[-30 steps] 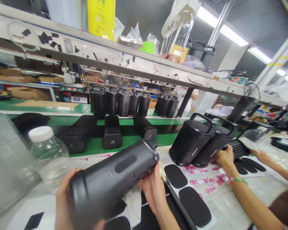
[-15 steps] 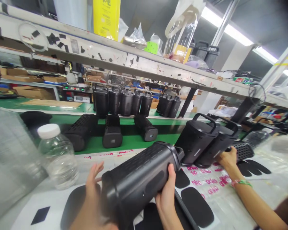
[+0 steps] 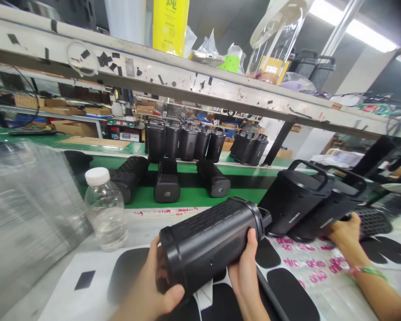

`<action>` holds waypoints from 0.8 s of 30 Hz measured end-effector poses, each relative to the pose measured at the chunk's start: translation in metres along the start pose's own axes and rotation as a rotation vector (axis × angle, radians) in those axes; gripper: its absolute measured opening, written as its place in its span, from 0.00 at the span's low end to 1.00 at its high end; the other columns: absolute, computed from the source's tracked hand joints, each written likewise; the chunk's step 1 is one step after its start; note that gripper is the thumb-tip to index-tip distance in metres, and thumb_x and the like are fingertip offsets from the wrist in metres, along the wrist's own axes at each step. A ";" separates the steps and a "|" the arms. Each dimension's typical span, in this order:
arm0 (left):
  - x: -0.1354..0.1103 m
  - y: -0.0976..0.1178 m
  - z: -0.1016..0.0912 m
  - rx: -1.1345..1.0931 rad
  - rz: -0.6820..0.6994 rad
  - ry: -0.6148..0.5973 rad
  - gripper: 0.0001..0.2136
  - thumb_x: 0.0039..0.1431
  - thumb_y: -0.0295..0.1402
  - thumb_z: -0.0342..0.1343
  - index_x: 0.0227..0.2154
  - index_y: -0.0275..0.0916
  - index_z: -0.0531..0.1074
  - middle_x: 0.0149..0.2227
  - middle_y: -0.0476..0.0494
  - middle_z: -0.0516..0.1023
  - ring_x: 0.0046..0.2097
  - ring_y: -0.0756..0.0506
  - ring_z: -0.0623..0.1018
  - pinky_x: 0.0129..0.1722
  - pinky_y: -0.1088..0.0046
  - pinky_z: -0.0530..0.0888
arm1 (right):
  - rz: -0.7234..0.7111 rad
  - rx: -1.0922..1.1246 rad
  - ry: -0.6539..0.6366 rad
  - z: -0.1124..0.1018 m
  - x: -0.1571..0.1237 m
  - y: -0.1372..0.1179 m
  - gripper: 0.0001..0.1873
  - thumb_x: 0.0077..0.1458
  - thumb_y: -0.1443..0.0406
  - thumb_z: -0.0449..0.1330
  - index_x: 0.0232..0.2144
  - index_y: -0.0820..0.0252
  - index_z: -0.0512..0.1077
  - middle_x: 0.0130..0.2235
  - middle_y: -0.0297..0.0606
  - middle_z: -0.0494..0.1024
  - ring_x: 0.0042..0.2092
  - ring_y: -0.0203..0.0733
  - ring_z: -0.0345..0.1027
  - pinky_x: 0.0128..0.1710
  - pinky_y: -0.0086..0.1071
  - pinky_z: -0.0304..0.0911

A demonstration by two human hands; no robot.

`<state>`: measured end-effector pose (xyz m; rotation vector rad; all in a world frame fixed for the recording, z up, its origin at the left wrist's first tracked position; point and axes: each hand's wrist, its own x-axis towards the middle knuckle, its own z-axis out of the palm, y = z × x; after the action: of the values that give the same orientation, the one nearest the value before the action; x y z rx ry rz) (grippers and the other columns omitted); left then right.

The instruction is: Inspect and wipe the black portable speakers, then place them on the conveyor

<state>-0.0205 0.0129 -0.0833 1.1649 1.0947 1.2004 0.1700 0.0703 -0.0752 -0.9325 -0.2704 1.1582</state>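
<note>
Currently both hands carry one black cylindrical speaker housing (image 3: 214, 243) on its side, lifted off the bench over a white backing sheet (image 3: 70, 294) that bears black oval pads. Left hand (image 3: 153, 290) cups the near end cap, thumb wrapped along the lower edge; the palm takes the weight from below. Right hand (image 3: 245, 272) grips from underneath near the far end, thumb up against the collar just short of the handle stub. Support at both ends keeps the long body level, with its perforated grille side facing up toward the camera. Both wrists come in low from the bottom edge, forearms angled inward.

Surroundings: a clear plastic bottle with white cap (image 3: 105, 209) stands upright to the left, apart from the housing. Three more housings (image 3: 173, 180) lie on their sides on the green conveyor belt (image 3: 247, 194) beyond; a row of upright ones (image 3: 183, 142) stands behind them. To the right, two handled speakers (image 3: 307, 200) lean tilted against each other; a co-worker's hand (image 3: 345, 229) rests against the nearer one, a green band on the wrist.
</note>
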 end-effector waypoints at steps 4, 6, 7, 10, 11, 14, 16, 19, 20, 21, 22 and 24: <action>0.005 -0.003 -0.006 0.037 -0.026 -0.019 0.58 0.38 0.64 0.60 0.64 0.37 0.38 0.64 0.27 0.58 0.59 0.30 0.67 0.55 0.55 0.70 | 0.036 -0.036 -0.056 -0.001 0.004 0.004 0.43 0.46 0.40 0.61 0.58 0.59 0.64 0.56 0.42 0.73 0.59 0.49 0.64 0.58 0.43 0.64; 0.008 -0.007 -0.009 0.056 -0.043 0.001 0.53 0.44 0.66 0.53 0.64 0.36 0.40 0.65 0.28 0.56 0.64 0.29 0.61 0.63 0.49 0.59 | 0.047 -0.049 -0.055 -0.002 0.006 0.008 0.46 0.44 0.40 0.62 0.59 0.59 0.63 0.57 0.43 0.72 0.59 0.51 0.64 0.58 0.44 0.64; 0.008 -0.007 -0.010 0.062 -0.063 0.026 0.50 0.47 0.67 0.48 0.64 0.37 0.42 0.66 0.30 0.55 0.67 0.30 0.56 0.66 0.48 0.53 | 0.039 -0.054 -0.041 -0.003 0.006 0.010 0.48 0.44 0.40 0.63 0.60 0.59 0.61 0.58 0.43 0.71 0.60 0.51 0.63 0.60 0.44 0.62; 0.007 -0.004 -0.012 0.038 -0.119 0.083 0.44 0.52 0.67 0.39 0.65 0.41 0.49 0.69 0.39 0.50 0.70 0.34 0.45 0.68 0.50 0.44 | -0.022 -0.052 0.020 -0.005 0.004 0.015 0.52 0.45 0.42 0.63 0.65 0.59 0.52 0.63 0.43 0.65 0.62 0.48 0.60 0.64 0.43 0.55; 0.006 -0.002 -0.012 0.042 -0.114 0.090 0.44 0.53 0.66 0.40 0.65 0.41 0.50 0.69 0.40 0.50 0.70 0.35 0.44 0.68 0.52 0.42 | -0.046 -0.048 0.033 -0.005 0.002 0.017 0.53 0.46 0.42 0.63 0.66 0.59 0.49 0.64 0.43 0.63 0.62 0.47 0.60 0.65 0.42 0.54; 0.005 0.004 -0.013 0.129 -0.072 0.060 0.44 0.55 0.65 0.38 0.67 0.40 0.46 0.70 0.43 0.45 0.71 0.39 0.40 0.68 0.56 0.34 | -0.100 -0.032 0.051 -0.004 -0.005 0.018 0.52 0.47 0.43 0.62 0.66 0.57 0.47 0.64 0.41 0.63 0.62 0.45 0.60 0.65 0.40 0.53; 0.004 0.007 -0.013 0.182 -0.084 0.026 0.43 0.57 0.64 0.35 0.68 0.40 0.38 0.71 0.46 0.37 0.71 0.42 0.37 0.68 0.55 0.32 | -0.143 -0.023 0.068 -0.002 -0.008 0.017 0.49 0.48 0.44 0.62 0.65 0.56 0.50 0.62 0.39 0.65 0.61 0.45 0.61 0.65 0.40 0.54; 0.001 0.006 -0.012 0.208 -0.054 0.028 0.40 0.60 0.60 0.32 0.67 0.44 0.29 0.71 0.53 0.28 0.70 0.46 0.33 0.68 0.57 0.31 | -0.239 -0.044 0.091 0.000 -0.009 0.017 0.45 0.50 0.47 0.62 0.64 0.56 0.52 0.61 0.39 0.67 0.59 0.44 0.64 0.64 0.41 0.55; 0.000 0.005 -0.012 0.212 -0.012 0.034 0.38 0.61 0.59 0.32 0.67 0.45 0.27 0.70 0.54 0.27 0.70 0.47 0.32 0.68 0.59 0.31 | -0.274 -0.058 0.094 0.000 -0.008 0.017 0.44 0.50 0.48 0.61 0.64 0.56 0.52 0.61 0.39 0.67 0.58 0.44 0.65 0.64 0.41 0.55; -0.001 0.003 -0.011 0.214 0.037 0.034 0.37 0.63 0.57 0.32 0.67 0.45 0.27 0.70 0.55 0.26 0.70 0.48 0.32 0.68 0.61 0.31 | -0.308 -0.072 0.096 0.000 -0.008 0.018 0.43 0.51 0.49 0.61 0.64 0.56 0.52 0.61 0.39 0.67 0.58 0.44 0.65 0.64 0.41 0.55; -0.002 0.001 -0.011 0.216 0.086 0.024 0.35 0.64 0.55 0.32 0.67 0.45 0.27 0.70 0.55 0.27 0.70 0.49 0.32 0.68 0.63 0.31 | -0.337 -0.086 0.100 -0.001 -0.008 0.019 0.42 0.52 0.50 0.60 0.64 0.56 0.52 0.61 0.39 0.67 0.58 0.43 0.65 0.64 0.42 0.55; -0.003 -0.004 -0.012 0.231 0.156 0.004 0.32 0.66 0.51 0.31 0.67 0.45 0.29 0.71 0.54 0.29 0.70 0.50 0.35 0.69 0.65 0.33 | -0.367 -0.105 0.118 -0.002 -0.007 0.021 0.40 0.53 0.51 0.59 0.64 0.55 0.53 0.61 0.39 0.67 0.59 0.43 0.64 0.64 0.42 0.55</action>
<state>-0.0326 0.0109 -0.0882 1.4472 1.1865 1.2180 0.1547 0.0650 -0.0903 -0.9915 -0.3914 0.7554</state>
